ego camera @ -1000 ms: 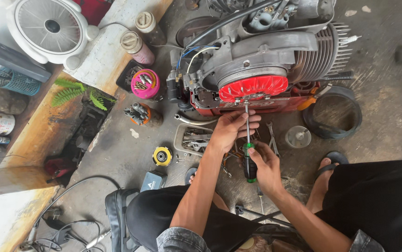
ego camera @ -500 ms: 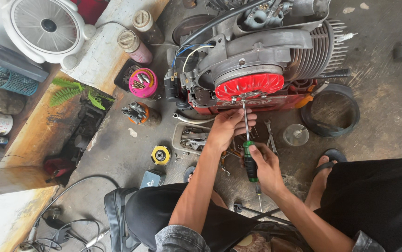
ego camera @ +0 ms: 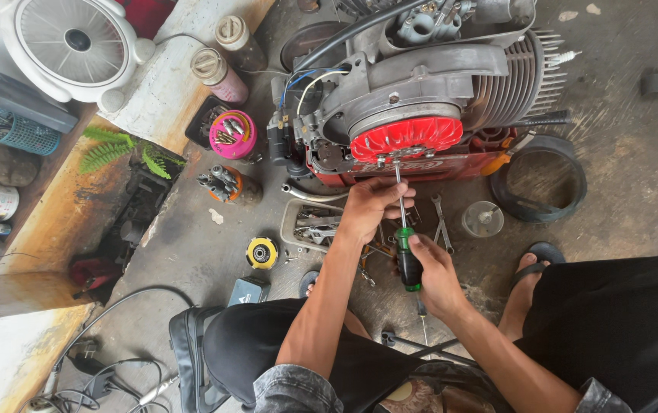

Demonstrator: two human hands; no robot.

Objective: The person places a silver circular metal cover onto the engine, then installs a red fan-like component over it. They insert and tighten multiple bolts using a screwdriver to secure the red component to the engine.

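Clamped in my right hand is the green-and-black handle of the screwdriver, while my left hand closes around its steel shaft higher up, steadying it. Its long axis runs straight away from me, tip meeting the lower edge of the red flywheel fan on the engine. My left hand is nearer the tip. Wrenches lie on the concrete floor just beside, a rubber ring farther right.
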